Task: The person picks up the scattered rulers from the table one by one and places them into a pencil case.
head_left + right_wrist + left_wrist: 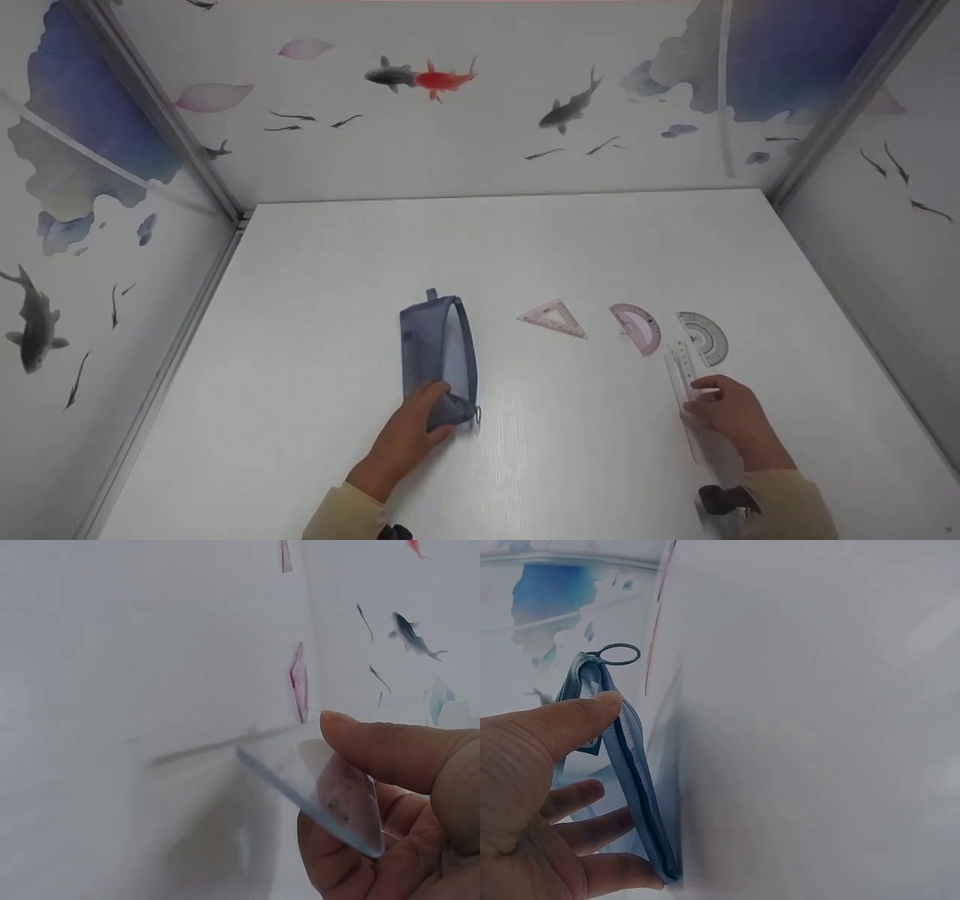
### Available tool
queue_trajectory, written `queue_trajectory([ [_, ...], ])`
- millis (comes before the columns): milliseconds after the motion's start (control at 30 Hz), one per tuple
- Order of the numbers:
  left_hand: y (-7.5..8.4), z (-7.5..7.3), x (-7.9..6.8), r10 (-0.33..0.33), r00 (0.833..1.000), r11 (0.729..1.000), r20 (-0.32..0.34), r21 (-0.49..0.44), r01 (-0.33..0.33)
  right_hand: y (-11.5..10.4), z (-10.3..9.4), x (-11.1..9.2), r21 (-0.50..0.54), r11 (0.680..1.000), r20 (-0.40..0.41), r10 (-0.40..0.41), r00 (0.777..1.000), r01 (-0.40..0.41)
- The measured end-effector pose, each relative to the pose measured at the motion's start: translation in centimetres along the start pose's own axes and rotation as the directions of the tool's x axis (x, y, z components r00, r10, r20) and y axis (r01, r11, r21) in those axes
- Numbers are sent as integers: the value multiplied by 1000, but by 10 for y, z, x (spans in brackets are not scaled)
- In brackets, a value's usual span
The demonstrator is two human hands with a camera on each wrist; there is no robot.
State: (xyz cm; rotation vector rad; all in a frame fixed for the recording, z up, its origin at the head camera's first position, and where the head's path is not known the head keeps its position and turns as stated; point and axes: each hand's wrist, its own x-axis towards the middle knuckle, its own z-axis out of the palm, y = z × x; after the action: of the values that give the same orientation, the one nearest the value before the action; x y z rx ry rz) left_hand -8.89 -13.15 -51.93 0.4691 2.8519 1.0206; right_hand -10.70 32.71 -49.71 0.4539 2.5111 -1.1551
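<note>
My left hand [409,435] grips the near end of a blue mesh zip pouch [422,345]. The pouch lies unzipped, its opening facing right. In the left wrist view the thumb rests on the zipper edge [634,757], with fingers below; a ring pull [620,654] sticks out at the end. My right hand [727,412] pinches a clear plastic ruler [682,364] between thumb and fingers. In the right wrist view the ruler [300,802] is tilted above the tabletop, partly hidden by the hand. A clear protractor [709,341] lies just beyond it.
Between the hands, farther back, lie a pinkish set square [536,321] and a pink protractor [652,330]. All rest on a white table [360,247], walled at the back [480,150] and both sides by panels painted with fish.
</note>
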Motion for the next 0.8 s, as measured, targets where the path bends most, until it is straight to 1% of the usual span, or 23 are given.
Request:
queue_trajectory([
  [333, -1, 1, 0, -2, 1000, 1000, -5, 10, 3, -14, 5, -2, 78, 995, -21, -57, 998, 59],
  [533, 0, 0, 0, -5, 1000, 1000, 8, -8, 5, -23, 11, -1, 113, 991, -25, -73, 997, 75],
  [800, 0, 0, -1, -11, 1000, 1000, 10, -4, 11, -36, 22, 4, 122, 989, -22, -77, 997, 79],
])
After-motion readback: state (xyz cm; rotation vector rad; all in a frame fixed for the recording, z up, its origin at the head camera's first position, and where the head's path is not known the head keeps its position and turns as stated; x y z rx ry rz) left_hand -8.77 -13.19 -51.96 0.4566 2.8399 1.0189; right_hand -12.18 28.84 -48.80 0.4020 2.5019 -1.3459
